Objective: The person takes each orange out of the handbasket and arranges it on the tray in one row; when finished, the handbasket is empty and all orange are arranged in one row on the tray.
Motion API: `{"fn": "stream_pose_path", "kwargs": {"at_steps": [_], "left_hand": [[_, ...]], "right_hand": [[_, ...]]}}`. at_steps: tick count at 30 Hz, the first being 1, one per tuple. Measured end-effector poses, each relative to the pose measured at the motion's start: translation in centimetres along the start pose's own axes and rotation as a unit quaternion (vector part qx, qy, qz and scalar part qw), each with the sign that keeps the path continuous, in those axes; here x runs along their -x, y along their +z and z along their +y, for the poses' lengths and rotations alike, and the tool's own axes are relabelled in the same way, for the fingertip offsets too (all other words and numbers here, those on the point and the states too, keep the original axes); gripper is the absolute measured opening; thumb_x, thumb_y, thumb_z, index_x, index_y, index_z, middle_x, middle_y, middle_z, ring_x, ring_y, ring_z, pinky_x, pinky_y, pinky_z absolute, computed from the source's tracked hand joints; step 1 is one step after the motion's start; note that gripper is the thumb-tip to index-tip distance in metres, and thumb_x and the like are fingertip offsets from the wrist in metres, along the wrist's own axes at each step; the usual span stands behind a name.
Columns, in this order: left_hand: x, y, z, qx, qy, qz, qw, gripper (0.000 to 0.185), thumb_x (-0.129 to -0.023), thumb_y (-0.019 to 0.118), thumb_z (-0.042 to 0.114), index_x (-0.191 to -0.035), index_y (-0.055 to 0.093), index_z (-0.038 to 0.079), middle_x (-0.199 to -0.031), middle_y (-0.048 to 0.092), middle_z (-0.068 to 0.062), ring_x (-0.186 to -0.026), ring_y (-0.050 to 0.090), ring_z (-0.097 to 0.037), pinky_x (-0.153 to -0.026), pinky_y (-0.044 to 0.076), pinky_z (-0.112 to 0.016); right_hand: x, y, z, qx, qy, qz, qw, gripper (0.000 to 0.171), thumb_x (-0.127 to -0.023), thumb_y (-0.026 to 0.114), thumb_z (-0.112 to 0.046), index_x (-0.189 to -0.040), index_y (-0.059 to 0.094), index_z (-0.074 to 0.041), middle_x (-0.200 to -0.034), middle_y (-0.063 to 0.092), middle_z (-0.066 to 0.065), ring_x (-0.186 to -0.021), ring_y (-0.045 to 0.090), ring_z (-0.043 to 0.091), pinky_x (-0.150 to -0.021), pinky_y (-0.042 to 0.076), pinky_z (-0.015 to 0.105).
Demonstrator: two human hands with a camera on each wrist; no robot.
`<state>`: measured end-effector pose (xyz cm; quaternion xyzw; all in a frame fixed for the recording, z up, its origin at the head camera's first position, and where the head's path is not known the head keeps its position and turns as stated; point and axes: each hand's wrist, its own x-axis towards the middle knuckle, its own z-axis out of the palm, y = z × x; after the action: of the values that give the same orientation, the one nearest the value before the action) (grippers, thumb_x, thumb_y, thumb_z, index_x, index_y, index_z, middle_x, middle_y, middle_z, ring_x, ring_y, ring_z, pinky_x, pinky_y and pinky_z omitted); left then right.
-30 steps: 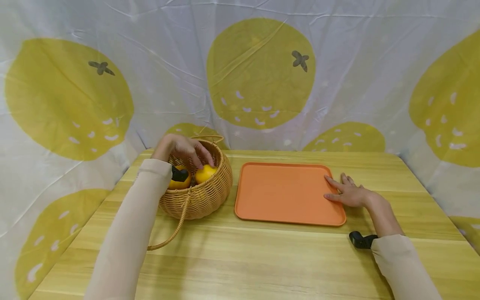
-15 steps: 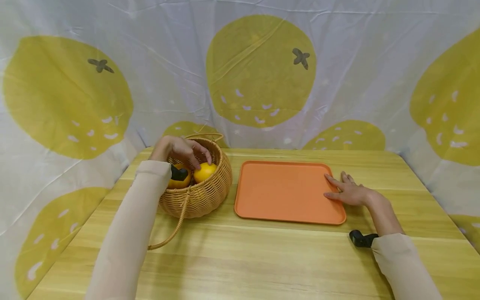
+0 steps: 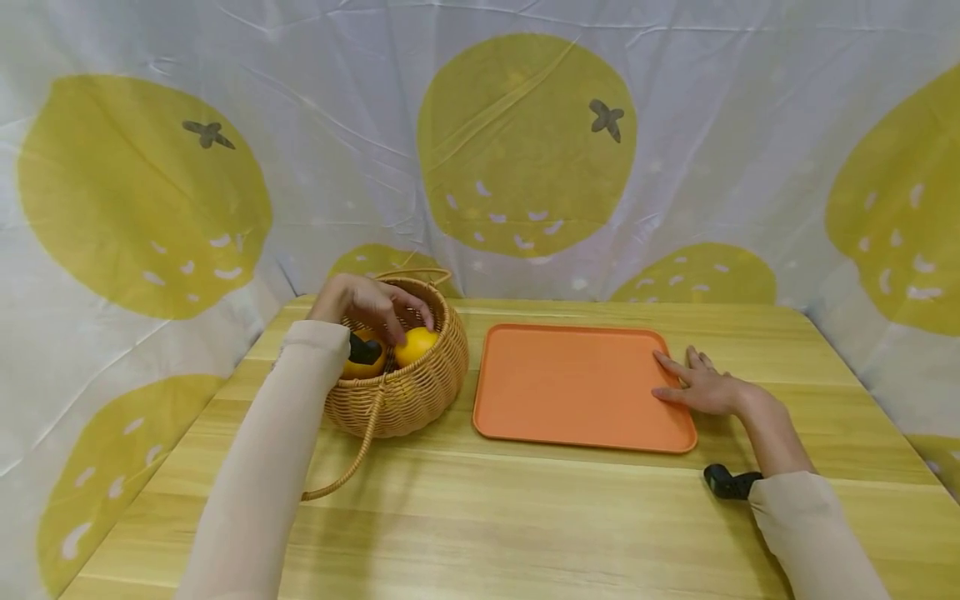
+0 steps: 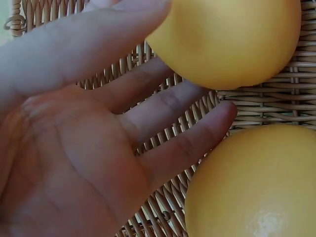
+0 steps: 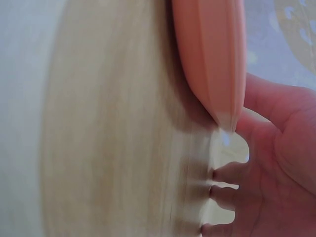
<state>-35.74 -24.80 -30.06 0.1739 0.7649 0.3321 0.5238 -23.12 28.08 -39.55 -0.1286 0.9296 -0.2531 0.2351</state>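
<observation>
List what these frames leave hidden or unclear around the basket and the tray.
- Head view: the basket wall and left hand hide how many oranges lie inside.
- Left wrist view: both oranges are cut off by the frame edges.
- Right wrist view: blurred; the right hand touches the tray edge, grip unclear.

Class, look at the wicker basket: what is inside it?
Inside the basket lie two oranges, and the left hand reaches in over them with spread fingers. Its wall and the hand hide whatever lies deeper down.
</observation>
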Motion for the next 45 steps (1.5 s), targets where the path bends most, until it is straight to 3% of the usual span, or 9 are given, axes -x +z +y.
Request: {"fn": "stream_pose_path", "kwargs": {"at_steps": [12, 20, 25, 31, 36, 41, 45], "left_hand": [[-0.6, 0.1, 0.2, 0.034, -0.015, 0.007, 0.9993, 0.041, -0.100, 0.062, -0.003, -0.137, 0.054, 0.013, -0.137, 0.056, -0.009, -0.112, 0.060, -0.023, -0.097, 0.054, -0.040], [-0.7, -0.1, 0.5, 0.044, -0.007, -0.011, 0.9990, 0.041, -0.103, 0.057, -0.003, -0.140, 0.053, 0.013, -0.141, 0.054, -0.011, -0.118, 0.061, -0.026, -0.097, 0.058, -0.046], [-1.0, -0.4, 0.3, 0.068, -0.006, -0.043, 0.9967, 0.043, -0.105, 0.051, -0.005, -0.143, 0.053, 0.016, -0.141, 0.054, -0.010, -0.117, 0.062, -0.026, -0.094, 0.059, -0.044], [-1.3, -0.7, 0.0, 0.085, -0.005, -0.075, 0.9936, 0.059, -0.105, 0.046, -0.008, -0.160, 0.036, 0.012, -0.141, 0.055, -0.008, -0.112, 0.065, -0.025, -0.091, 0.060, -0.040], [-1.1, -0.8, 0.2, 0.053, -0.003, -0.052, 0.9972, 0.063, -0.105, 0.050, -0.006, -0.163, 0.032, 0.009, -0.149, 0.051, -0.009, -0.112, 0.065, -0.021, -0.090, 0.059, -0.036], [-0.5, -0.6, 0.8, 0.002, -0.038, -0.003, 0.9993, 0.060, -0.102, 0.060, 0.001, -0.158, 0.046, 0.018, -0.144, 0.055, -0.005, -0.099, 0.058, -0.012, -0.084, 0.052, -0.024], [-0.2, -0.3, 1.4, -0.027, -0.059, 0.015, 0.9978, 0.058, -0.102, 0.062, 0.006, -0.156, 0.049, 0.022, -0.146, 0.054, -0.006, -0.096, 0.051, -0.013, -0.080, 0.047, -0.025]], "right_hand": [[0.0, 0.1, 0.3, 0.004, 0.001, -0.004, 1.000, 0.091, -0.104, 0.056, -0.050, -0.164, 0.011, 0.000, -0.158, -0.018, 0.047, -0.146, -0.019, 0.065, -0.109, -0.009, 0.084], [-0.2, 0.1, 0.7, -0.013, 0.001, -0.005, 1.000, 0.095, -0.102, 0.055, -0.058, -0.165, 0.009, -0.004, -0.159, -0.022, 0.045, -0.147, -0.023, 0.063, -0.108, -0.012, 0.084], [0.0, 0.2, 0.5, -0.013, -0.002, -0.005, 1.000, 0.094, -0.103, 0.056, -0.054, -0.164, 0.010, 0.000, -0.157, -0.020, 0.047, -0.145, -0.021, 0.065, -0.107, -0.012, 0.084], [0.1, 0.2, 0.3, 0.002, 0.001, -0.003, 1.000, 0.092, -0.104, 0.055, -0.053, -0.164, 0.010, 0.001, -0.158, -0.019, 0.048, -0.146, -0.020, 0.066, -0.108, -0.010, 0.084], [0.0, 0.0, 0.5, -0.001, 0.001, 0.002, 1.000, 0.092, -0.104, 0.054, -0.054, -0.165, 0.010, -0.001, -0.158, -0.020, 0.047, -0.146, -0.021, 0.065, -0.108, -0.011, 0.084], [0.3, 0.0, 0.1, -0.005, -0.001, -0.004, 1.000, 0.091, -0.104, 0.056, -0.050, -0.164, 0.010, 0.001, -0.158, -0.020, 0.047, -0.146, -0.022, 0.065, -0.108, -0.012, 0.084], [0.2, 0.2, 0.2, -0.006, 0.003, -0.007, 1.000, 0.090, -0.104, 0.056, -0.049, -0.164, 0.010, 0.001, -0.158, -0.020, 0.047, -0.146, -0.022, 0.064, -0.108, -0.011, 0.084]]}}
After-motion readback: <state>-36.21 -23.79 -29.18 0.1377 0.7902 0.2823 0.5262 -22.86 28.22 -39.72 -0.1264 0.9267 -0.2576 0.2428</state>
